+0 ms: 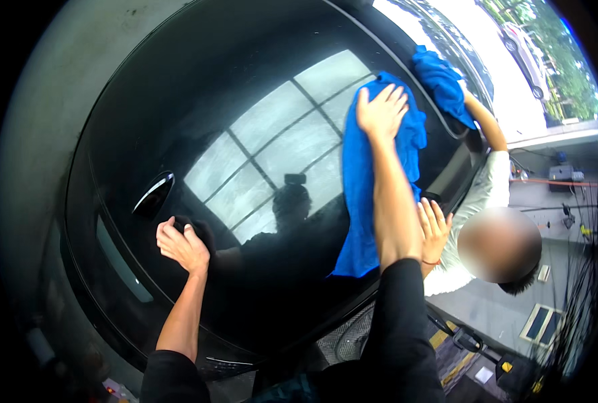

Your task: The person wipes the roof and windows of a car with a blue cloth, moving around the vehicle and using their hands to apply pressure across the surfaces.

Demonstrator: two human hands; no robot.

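Note:
Under the spread fingers of my right hand (383, 112), a blue cloth (362, 201) lies flat on the glossy black roof of a car (278, 272). The palm presses on the cloth's upper part. My left hand (183, 244) rests on or just over the dark surface with its fingers curled, beside the black shark-fin antenna (154, 195); whether it touches the surface is unclear. A window grid and the outline of a person are mirrored in the surface.
A co-worker in a light shirt (485, 186) leans in at the right, one hand on another blue cloth (440, 83), the other hand near my right forearm. Equipment hangs on the grey wall (525, 257). Outside, a parked car (525, 60) shows.

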